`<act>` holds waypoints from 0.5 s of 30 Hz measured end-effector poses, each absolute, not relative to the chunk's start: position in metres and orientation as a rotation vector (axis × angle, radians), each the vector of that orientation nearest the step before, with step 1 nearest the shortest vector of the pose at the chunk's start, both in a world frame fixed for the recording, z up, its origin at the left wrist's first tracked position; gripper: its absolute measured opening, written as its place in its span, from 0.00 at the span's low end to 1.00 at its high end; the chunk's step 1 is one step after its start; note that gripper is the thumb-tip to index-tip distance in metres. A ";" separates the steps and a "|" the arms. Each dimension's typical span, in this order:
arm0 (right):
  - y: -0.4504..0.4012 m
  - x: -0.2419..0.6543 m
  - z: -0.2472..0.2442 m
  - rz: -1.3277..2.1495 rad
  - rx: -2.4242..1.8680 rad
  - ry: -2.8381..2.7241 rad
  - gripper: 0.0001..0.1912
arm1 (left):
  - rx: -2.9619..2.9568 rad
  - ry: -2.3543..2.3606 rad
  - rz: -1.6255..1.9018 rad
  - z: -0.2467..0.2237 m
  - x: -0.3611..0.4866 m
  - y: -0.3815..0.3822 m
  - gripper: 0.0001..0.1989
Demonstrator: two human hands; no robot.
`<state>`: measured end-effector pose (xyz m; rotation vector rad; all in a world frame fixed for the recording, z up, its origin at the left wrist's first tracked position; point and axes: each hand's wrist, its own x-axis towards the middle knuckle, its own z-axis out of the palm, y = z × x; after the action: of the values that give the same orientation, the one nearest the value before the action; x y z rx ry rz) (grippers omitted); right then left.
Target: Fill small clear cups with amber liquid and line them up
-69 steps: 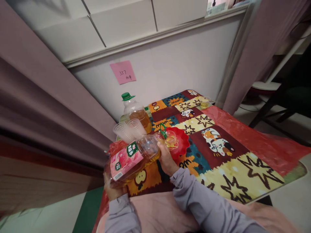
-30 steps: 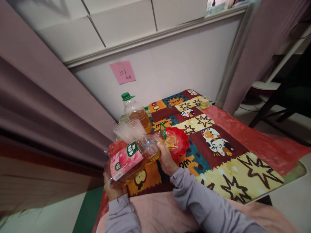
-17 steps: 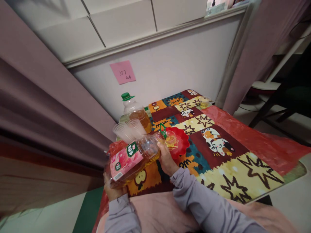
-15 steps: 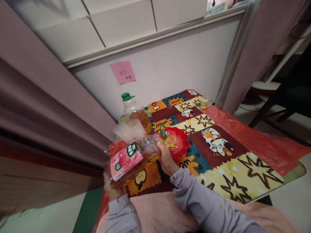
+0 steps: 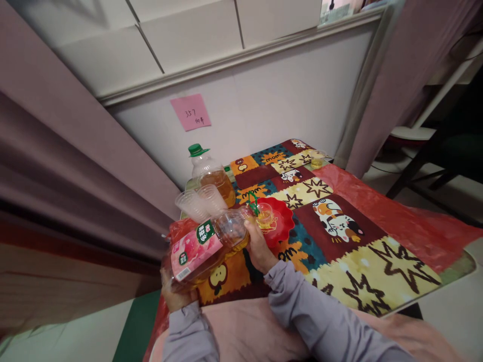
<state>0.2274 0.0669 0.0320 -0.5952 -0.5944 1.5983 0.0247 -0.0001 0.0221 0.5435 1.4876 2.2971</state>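
A large clear juice bottle [image 5: 222, 236] with a pink label lies tilted between my hands, its neck pointing right. My left hand [image 5: 177, 296] grips the bottle's base from below, most of the fingers hidden behind it. Around the neck, my right hand [image 5: 260, 246] is closed. The bottle's mouth is over a small clear plastic cup [image 5: 264, 216] holding yellow liquid. That cup stands in a red scalloped plate [image 5: 285, 229]. A green strip [image 5: 253, 203], perhaps the cap's ring or handle, shows by the mouth.
Behind the bottle are stacked clear plastic cups [image 5: 190, 203] and a second juice jug [image 5: 215, 181] with a green cap. Another cup with yellow liquid [image 5: 317, 162] stands at the table's far right corner. Patterned mats [image 5: 335, 226] and red plastic film [image 5: 385, 216] cover the table; a wall is behind.
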 end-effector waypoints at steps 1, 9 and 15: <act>0.067 0.228 0.033 1.595 -0.599 -0.605 0.30 | 0.553 1.490 2.297 0.022 0.025 0.000 0.23; 0.067 0.229 0.035 1.590 -0.592 -0.632 0.30 | 0.615 1.488 2.301 0.022 0.026 -0.001 0.22; 0.066 0.228 0.034 1.610 -0.575 -0.618 0.31 | 0.603 1.454 2.299 0.022 0.026 -0.001 0.22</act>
<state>0.2280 0.0664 0.0343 -0.5750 -0.6181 1.6097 0.0263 -0.0013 0.0222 0.6027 1.4543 2.2990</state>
